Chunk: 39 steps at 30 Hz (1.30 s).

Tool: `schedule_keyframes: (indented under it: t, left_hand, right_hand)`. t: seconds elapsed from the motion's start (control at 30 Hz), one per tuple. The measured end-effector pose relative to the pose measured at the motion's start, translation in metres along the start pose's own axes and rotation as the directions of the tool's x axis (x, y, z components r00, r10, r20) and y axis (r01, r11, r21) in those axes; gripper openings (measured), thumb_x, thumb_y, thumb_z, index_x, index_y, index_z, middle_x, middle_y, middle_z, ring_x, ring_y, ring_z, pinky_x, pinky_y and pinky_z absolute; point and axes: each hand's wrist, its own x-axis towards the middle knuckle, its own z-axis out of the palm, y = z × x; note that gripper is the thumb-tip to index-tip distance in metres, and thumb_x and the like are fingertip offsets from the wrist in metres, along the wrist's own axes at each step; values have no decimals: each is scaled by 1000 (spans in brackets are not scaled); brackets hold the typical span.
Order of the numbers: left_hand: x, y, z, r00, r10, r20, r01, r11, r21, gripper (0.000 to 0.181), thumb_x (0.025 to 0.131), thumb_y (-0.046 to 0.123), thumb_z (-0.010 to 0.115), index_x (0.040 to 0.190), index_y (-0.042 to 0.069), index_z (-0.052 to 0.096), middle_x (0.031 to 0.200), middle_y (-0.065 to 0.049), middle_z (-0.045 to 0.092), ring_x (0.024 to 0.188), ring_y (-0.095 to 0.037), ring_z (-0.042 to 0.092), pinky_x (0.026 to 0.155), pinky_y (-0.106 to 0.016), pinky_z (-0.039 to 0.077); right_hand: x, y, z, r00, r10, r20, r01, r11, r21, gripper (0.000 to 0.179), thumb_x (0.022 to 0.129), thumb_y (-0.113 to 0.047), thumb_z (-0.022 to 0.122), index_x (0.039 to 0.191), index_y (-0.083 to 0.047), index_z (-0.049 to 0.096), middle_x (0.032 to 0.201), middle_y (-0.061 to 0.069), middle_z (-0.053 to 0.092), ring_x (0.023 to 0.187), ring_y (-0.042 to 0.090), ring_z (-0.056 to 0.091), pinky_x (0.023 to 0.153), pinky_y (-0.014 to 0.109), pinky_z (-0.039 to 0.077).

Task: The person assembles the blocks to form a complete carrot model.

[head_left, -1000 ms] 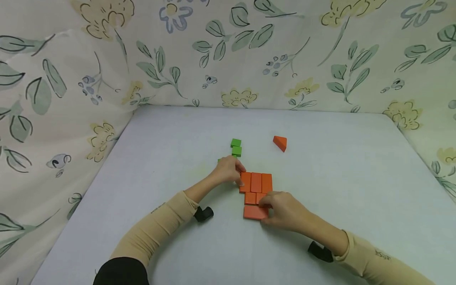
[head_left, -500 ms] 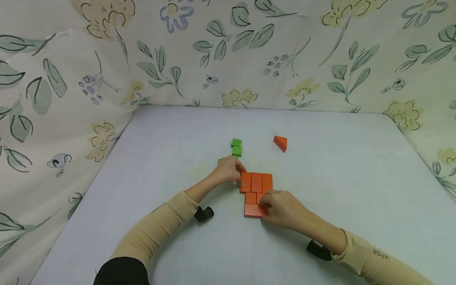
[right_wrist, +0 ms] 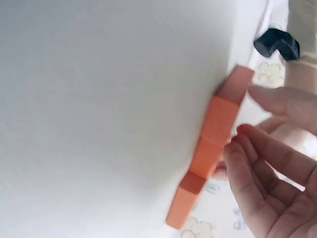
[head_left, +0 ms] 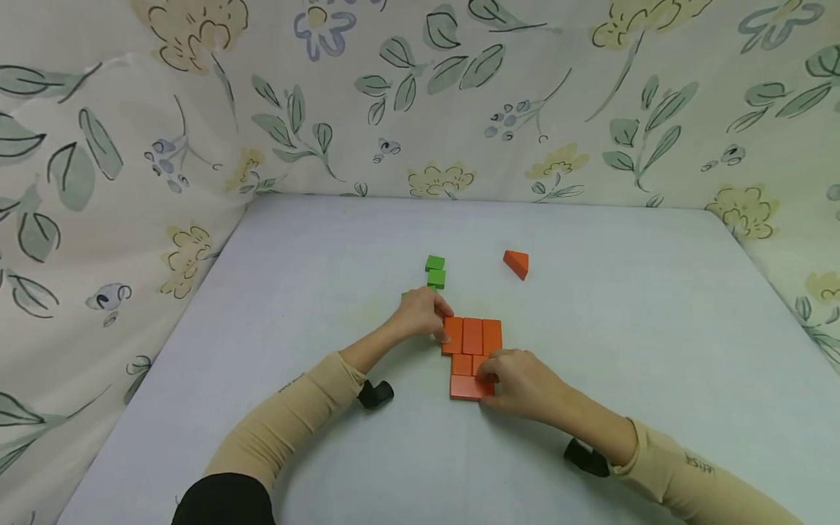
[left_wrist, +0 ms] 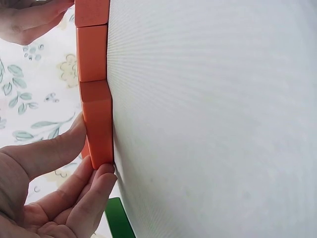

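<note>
Over to the table [head_left: 656,328], midway between its side edges, onto the orange cluster [head_left: 472,337]: squared up now! Pinched at its far-left block [head_left: 455,337] by the left hand [head_left: 420,312], thumb and fingers nearly together. Gripped by the right hand [head_left: 528,386], fingers curled, on the front block [head_left: 466,388], just slid toward the far edge; seam closed, rows seemingly joined. Beyond, past the orange wedge [head_left: 518,264], out to the green blocks [head_left: 435,263].

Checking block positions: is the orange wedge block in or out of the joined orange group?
Out: the orange wedge block lies apart, beyond the joined orange blocks, with bare white tabletop between.
</note>
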Motion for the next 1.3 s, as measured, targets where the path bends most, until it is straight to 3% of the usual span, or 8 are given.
schedule_keyframes:
  t: [0.23,0.37,0.53,0.8,0.9,1.3]
  left_hand:
    - [-1,0,0,1000,-7,-5,7,1000,-6,37,66,3,88,101,2,75,93,-6,72,81,-16,61,70,-25,49]
    - [0,-1,1,1000,-4,-7,4,1000,0,37,67,3,88,101,2,75,93,-6,72,81,-16,61,68,-23,48]
    - [-1,0,2,1000,7,-20,-7,1000,-13,37,67,1,87,102,1,75,93,-7,72,79,-15,59,67,-23,48]
    - [-5,1,2,999,23,-34,-24,1000,-18,35,67,0,86,101,-1,75,95,-9,73,78,-15,57,65,-21,46]
    - [-5,1,2,999,23,-33,-24,999,-24,34,67,-1,86,100,-1,75,95,-9,72,77,-16,56,64,-21,46]
    - [-2,-2,3,998,53,-43,-54,999,-11,33,65,0,87,96,-2,75,86,-9,72,66,-13,49,56,-20,40]
  right_hand:
    - [18,0,-18,999,40,-33,-38,998,56,17,79,-10,80,92,0,74,78,0,67,69,13,57,61,22,48]
    - [39,9,-32,996,61,-61,-53,991,119,13,82,-4,75,93,1,74,80,3,67,72,15,59,64,25,52]
    - [72,29,-42,997,60,-41,-51,981,186,14,85,0,70,99,4,73,90,9,71,83,23,65,73,35,55]
    - [121,40,-27,999,49,22,-51,991,120,18,87,4,66,105,5,71,99,14,72,92,27,68,81,36,54]
    - [134,42,-21,996,79,40,-83,990,110,22,88,5,64,109,5,70,103,16,71,96,28,67,84,37,54]
    - [152,41,-15,987,109,114,-119,990,78,30,84,9,64,113,5,69,95,13,68,83,22,58,76,31,50]
